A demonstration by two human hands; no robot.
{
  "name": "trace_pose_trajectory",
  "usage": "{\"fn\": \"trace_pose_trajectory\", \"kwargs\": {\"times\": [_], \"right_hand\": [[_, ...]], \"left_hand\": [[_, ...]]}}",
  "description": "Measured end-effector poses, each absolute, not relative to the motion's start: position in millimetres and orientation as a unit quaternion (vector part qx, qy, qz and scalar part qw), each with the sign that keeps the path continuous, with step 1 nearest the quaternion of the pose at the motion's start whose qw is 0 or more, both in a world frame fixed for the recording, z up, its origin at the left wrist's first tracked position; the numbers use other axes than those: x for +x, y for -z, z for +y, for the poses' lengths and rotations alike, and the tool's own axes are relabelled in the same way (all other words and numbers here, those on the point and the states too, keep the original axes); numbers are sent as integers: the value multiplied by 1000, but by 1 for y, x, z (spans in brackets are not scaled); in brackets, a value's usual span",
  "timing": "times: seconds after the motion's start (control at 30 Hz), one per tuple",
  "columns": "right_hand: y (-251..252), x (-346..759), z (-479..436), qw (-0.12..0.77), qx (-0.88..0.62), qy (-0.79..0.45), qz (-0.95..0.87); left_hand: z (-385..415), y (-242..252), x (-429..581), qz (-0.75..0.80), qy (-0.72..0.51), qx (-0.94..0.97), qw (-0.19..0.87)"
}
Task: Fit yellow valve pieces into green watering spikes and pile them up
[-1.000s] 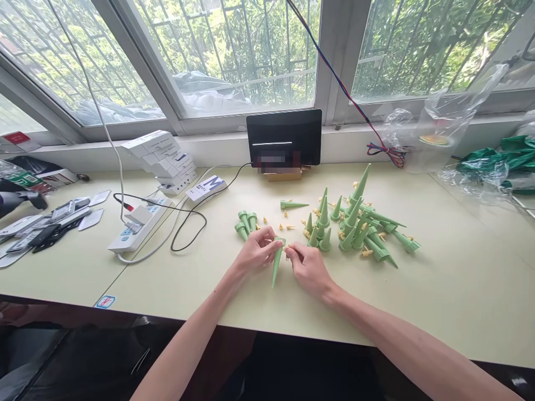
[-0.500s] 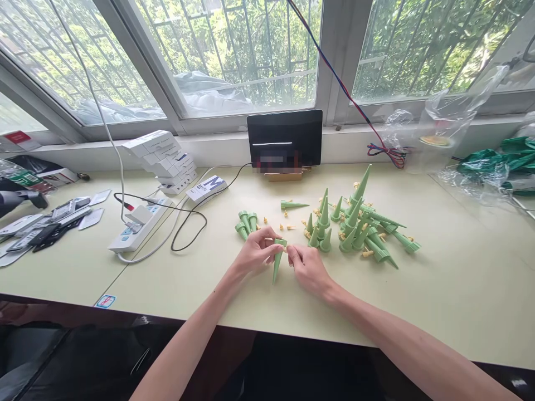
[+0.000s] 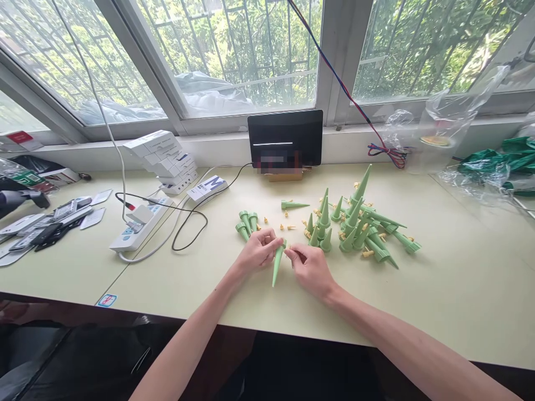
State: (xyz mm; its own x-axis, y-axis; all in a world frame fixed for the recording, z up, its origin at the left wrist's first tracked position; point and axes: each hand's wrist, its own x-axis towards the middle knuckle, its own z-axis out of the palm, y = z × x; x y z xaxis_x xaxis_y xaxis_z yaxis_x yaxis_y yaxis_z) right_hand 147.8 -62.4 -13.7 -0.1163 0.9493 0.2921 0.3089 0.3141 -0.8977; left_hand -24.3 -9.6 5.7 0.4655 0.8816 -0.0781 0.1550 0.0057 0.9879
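Note:
My left hand (image 3: 259,249) is closed on the wide end of a green plastic plant-watering spike (image 3: 277,268), whose point is angled down toward me. Just right of it, the thumb and fingers of my right hand (image 3: 308,266) are pinched on a small yellow valve (image 3: 289,248), mostly hidden by the fingertips. Several finished-looking green spikes (image 3: 246,221) lie behind my left hand. Loose yellow valves (image 3: 286,227) are scattered on the table beyond both hands, near a single spike (image 3: 295,204) lying on its side.
A large group of green spikes (image 3: 353,228), some standing and some lying with yellow valves, is to the right. Behind stands a dark-screened tablet (image 3: 285,136). To the left are a power strip (image 3: 140,225), cables, stacked white boxes (image 3: 161,159) and phone parts (image 3: 54,225).
The spike in my left hand has turned, with its wide end less visible. My right hand has shifted slightly, and the yellow valve shows less between its fingers.

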Motion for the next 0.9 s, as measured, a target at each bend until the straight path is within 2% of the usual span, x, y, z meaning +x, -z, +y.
{"fn": "trace_pose_trajectory", "kwargs": {"times": [0.43,0.9], "right_hand": [[17,147,-61,466,-476,-342,-662],[16,150,-54,440,-496,-419,-621]], "left_hand": [[-7,-1,-25,385,-323,624,599],[-12,-4,-19,385,-358,649,550]]}}
